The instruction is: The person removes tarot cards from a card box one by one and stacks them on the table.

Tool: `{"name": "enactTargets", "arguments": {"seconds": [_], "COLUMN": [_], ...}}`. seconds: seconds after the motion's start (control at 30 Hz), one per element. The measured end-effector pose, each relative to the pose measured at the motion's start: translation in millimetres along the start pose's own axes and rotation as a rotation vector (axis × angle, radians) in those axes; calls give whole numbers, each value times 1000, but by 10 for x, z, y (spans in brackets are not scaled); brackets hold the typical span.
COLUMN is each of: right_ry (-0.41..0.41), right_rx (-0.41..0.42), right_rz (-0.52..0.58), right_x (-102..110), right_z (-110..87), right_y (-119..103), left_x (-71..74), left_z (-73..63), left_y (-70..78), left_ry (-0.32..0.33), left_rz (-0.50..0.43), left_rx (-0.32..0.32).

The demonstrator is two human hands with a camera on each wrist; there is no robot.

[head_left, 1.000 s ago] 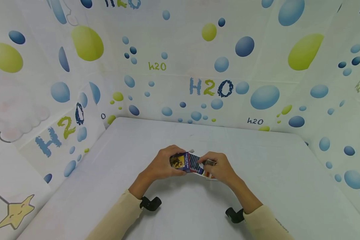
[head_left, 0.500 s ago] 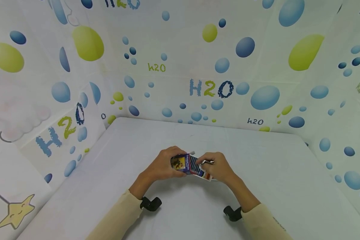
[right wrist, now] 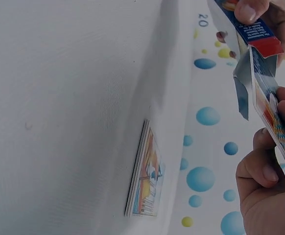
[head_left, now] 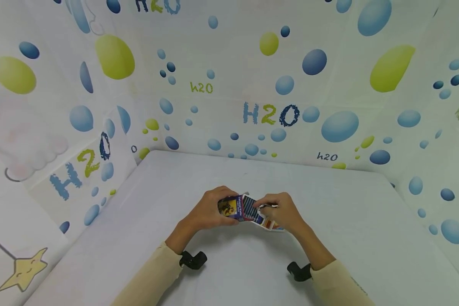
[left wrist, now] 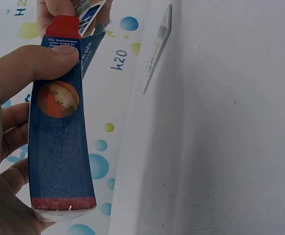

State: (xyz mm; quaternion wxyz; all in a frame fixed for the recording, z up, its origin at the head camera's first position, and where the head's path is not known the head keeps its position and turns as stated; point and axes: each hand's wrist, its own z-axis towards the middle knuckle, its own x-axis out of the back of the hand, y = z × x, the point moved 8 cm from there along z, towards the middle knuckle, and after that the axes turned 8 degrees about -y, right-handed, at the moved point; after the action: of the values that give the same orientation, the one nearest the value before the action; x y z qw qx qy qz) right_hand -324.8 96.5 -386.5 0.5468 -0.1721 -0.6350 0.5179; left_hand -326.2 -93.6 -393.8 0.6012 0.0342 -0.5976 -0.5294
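Over the middle of the table, my left hand grips a blue tarot card box, its thumb on the narrow side in the left wrist view. That side carries an orange moon face, and the box's red flap stands out at the opened end. Fingers and thumb of my right hand pinch tarot cards, whose far end meets the box's opening. How many cards are held, and how far they reach inside, I cannot tell. Below on the table lies a stack of tarot cards, partly hidden by the right hand in the head view.
The white table spreads around both hands. Behind it and at the sides hangs a white cloth printed with blue and green bubbles. Black camera mounts are strapped to both wrists.
My right hand has shifted slightly rightward over the last half second, still pinching the cards at the box's opening. My left hand and the box are almost still.
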Motion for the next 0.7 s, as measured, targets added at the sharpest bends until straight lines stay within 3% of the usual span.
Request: {"name": "enactTargets", "arguments": {"seconds": [0.4, 0.7], "right_ry": [-71, 29], "right_rx": [-105, -138], "right_rz": [63, 11], "right_x": [34, 204], "right_z": [-47, -107], "right_y": [168, 232], "left_x": [13, 22], "left_z": [-2, -11], "left_y": [-18, -40], "left_ry": [6, 39], "left_rz": [-4, 2], "left_rx": [15, 12]}}
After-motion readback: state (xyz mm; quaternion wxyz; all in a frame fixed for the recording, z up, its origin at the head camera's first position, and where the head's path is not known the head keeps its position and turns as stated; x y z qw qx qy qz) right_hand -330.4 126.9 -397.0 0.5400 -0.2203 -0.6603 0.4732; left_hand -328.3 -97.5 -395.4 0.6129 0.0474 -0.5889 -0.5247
